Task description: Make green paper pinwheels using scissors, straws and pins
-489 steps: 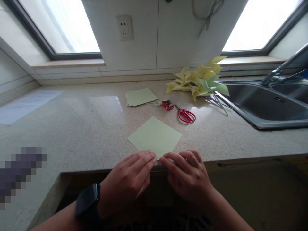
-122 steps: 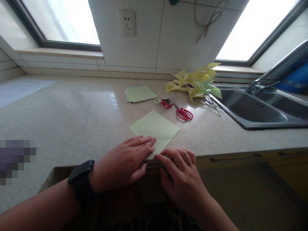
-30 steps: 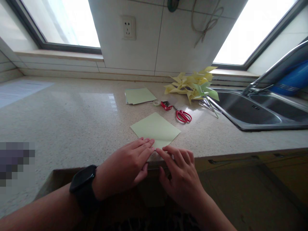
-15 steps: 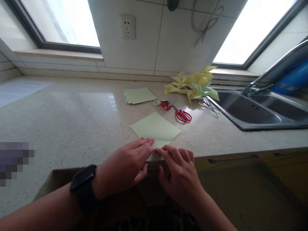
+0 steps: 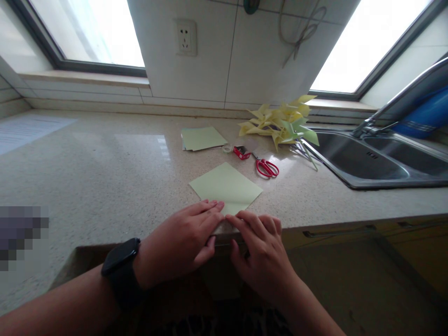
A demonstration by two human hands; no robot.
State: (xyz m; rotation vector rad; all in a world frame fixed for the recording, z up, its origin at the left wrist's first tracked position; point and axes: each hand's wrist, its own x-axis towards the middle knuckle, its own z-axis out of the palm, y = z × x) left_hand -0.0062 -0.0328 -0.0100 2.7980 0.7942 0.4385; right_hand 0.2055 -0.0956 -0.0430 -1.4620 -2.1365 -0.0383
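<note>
A pale green sheet of paper (image 5: pixel 226 184) lies turned cornerwise near the counter's front edge, with a faint crease across its lower part. My left hand (image 5: pixel 189 233), a dark watch on its wrist, rests with its fingers stretched out on the sheet's lower left side. At the near corner my right hand (image 5: pixel 259 247) touches the paper with its index fingertip; the other fingers are bent loosely and the thumb stands apart below the edge. Beyond the sheet are red-handled scissors (image 5: pixel 266 168), a small red box (image 5: pixel 241 152) and a roll of tape (image 5: pixel 227 149).
A stack of coloured paper (image 5: pixel 203 139) lies farther back. Several yellow and green paper pinwheels (image 5: pixel 280 121) are heaped beside the steel sink (image 5: pixel 353 158) on the right. A printed sheet (image 5: pixel 31 128) is at the far left of the counter. Drawer fronts (image 5: pixel 343 233) drop below the edge.
</note>
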